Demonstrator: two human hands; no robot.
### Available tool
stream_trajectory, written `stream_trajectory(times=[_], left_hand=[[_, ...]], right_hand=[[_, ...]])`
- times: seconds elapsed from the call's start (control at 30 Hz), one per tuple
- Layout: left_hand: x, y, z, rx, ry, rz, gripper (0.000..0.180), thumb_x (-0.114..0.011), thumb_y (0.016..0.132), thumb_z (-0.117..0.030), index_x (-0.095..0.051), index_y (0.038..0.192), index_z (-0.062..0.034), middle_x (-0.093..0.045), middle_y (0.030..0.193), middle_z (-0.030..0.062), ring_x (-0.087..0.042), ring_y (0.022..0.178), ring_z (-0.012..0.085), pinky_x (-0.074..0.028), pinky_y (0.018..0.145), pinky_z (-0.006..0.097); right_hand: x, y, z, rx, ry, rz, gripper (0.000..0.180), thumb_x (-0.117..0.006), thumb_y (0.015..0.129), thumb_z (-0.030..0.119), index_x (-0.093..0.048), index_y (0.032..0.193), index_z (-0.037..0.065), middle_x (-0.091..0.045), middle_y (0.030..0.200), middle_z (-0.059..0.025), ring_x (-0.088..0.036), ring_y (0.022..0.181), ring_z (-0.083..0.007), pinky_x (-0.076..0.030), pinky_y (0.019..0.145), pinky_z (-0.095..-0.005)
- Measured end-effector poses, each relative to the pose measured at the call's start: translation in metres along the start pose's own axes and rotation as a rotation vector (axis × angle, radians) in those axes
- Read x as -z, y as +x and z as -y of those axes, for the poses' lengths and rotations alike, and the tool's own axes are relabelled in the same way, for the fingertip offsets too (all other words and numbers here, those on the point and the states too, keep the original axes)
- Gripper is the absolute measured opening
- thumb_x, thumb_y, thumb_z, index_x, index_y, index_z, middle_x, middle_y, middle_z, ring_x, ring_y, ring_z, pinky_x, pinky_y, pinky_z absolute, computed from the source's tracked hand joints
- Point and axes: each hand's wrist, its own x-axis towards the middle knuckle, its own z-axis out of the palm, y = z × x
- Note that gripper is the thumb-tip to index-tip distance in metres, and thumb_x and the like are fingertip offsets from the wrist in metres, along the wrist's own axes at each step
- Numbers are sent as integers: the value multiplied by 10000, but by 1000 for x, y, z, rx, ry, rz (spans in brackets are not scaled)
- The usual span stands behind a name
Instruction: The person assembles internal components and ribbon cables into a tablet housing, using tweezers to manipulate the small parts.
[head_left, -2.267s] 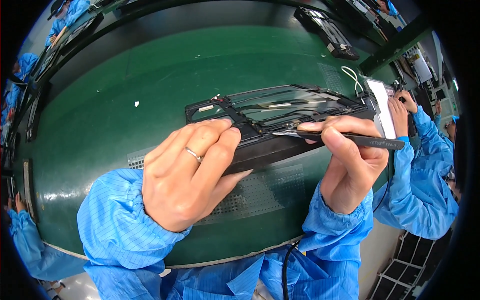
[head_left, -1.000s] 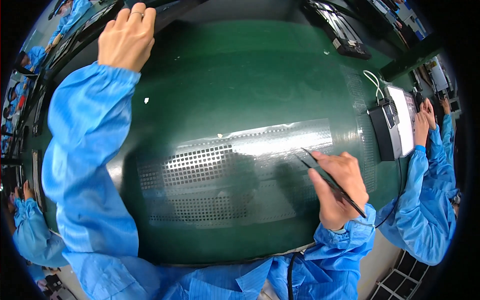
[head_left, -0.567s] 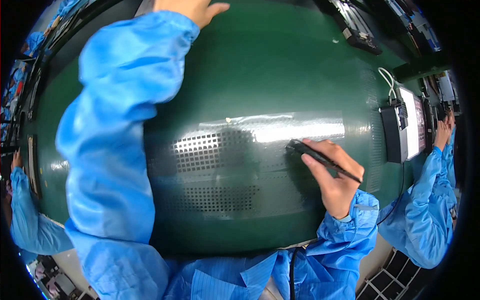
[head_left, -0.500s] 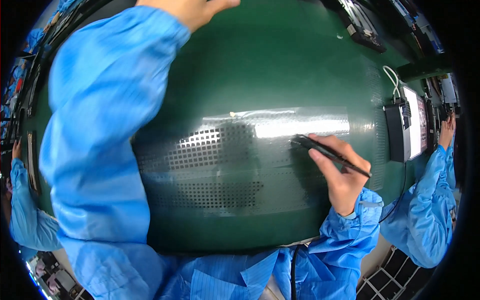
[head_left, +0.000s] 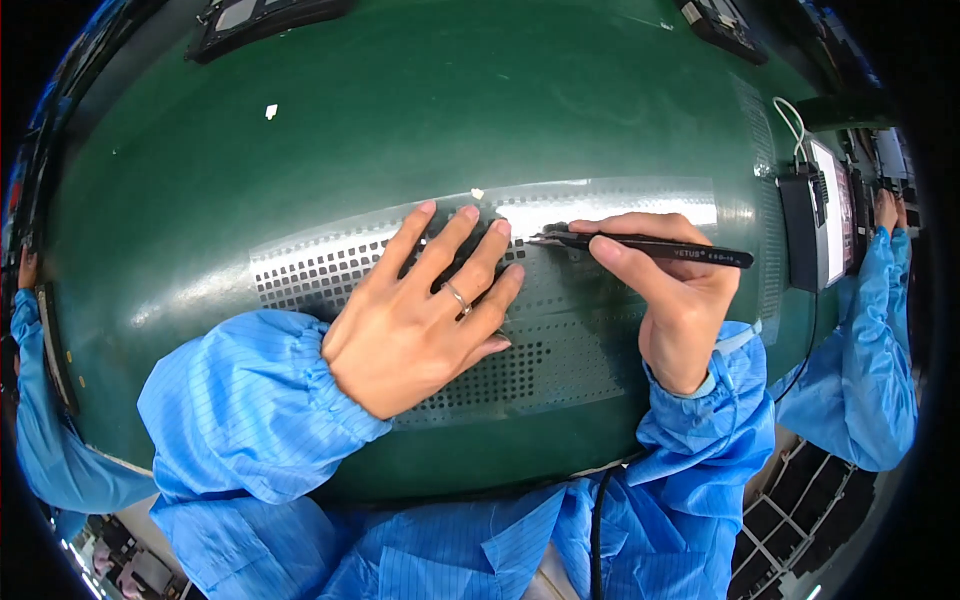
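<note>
A wide green table [head_left: 300, 130] fills most of the view, and across its middle a clear sheet [head_left: 560, 350] patterned with rows of small dark squares is laid flat (glare whitens its far edge). The left hand [head_left: 425, 310] is spread wide and pressed palm-down on the sheet, fingers pointing far and slightly right, with a ring [head_left: 455, 296] seen on one finger. Just to its right, the right hand [head_left: 670, 300] is closed around black tweezers [head_left: 645, 247], which are held nearly level, the tip pointed left and resting on the sheet just beside the left fingertips. Both forearms are covered by blue sleeves [head_left: 250, 400]. At the right edge of the table a dark device with a white cable [head_left: 800, 225] is seen, and beyond it another person's blue-sleeved arm [head_left: 870, 350]. A small white scrap [head_left: 270, 111] lies far left on the table.
</note>
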Motion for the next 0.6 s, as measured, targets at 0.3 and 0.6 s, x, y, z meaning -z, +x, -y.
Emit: stream_trajectory(times=[0.3, 0.6], left_hand=[[-2, 2, 3, 20, -70, 28, 541, -658, 537, -246, -495, 1022, -70, -386, 1158, 121, -374, 1065, 300, -311, 889, 432], [0, -4, 2, 34, -40, 10, 551, -660, 529, -250, -498, 1026, -75, -393, 1155, 111, -380, 1063, 286, -311, 888, 433]], right_hand=[[-3, 1, -3, -38, -25, 11, 104, -557, 680, -38, -560, 783, -57, -587, 758, -100, -543, 673, -127, -424, 631, -213], [-8, 0, -3, -13, -18, 38, 105, -557, 680, -46, -550, 783, -65, -587, 770, -117, -553, 694, -144, -431, 646, -222]])
